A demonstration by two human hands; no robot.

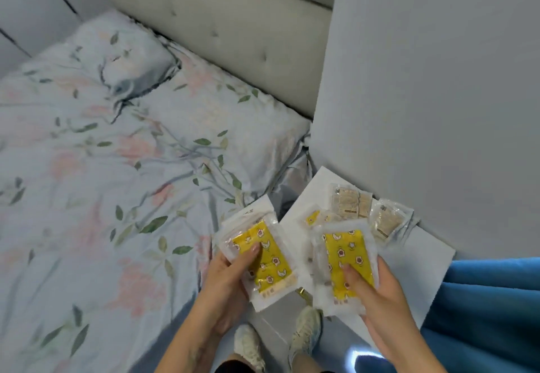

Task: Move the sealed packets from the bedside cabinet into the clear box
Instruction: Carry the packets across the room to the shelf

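My left hand (226, 285) grips a sealed clear packet with a yellow patterned item inside (267, 258), held above the gap between bed and cabinet. A second yellow packet (346, 261) is in my right hand (380, 293), thumb on its front, over the white bedside cabinet (432, 258). On the cabinet top lie a small yellow packet (314, 217) and two clear packets with beige contents (349, 203) (387, 222) near the wall. The clear box is not in view.
A bed with a floral duvet (117, 182) and pillows (131, 54) fills the left. A padded headboard (233, 31) and a grey wall panel (423, 95) stand behind. Blue fabric (491, 308) lies at the right. My shoes (305, 331) stand on the floor below.
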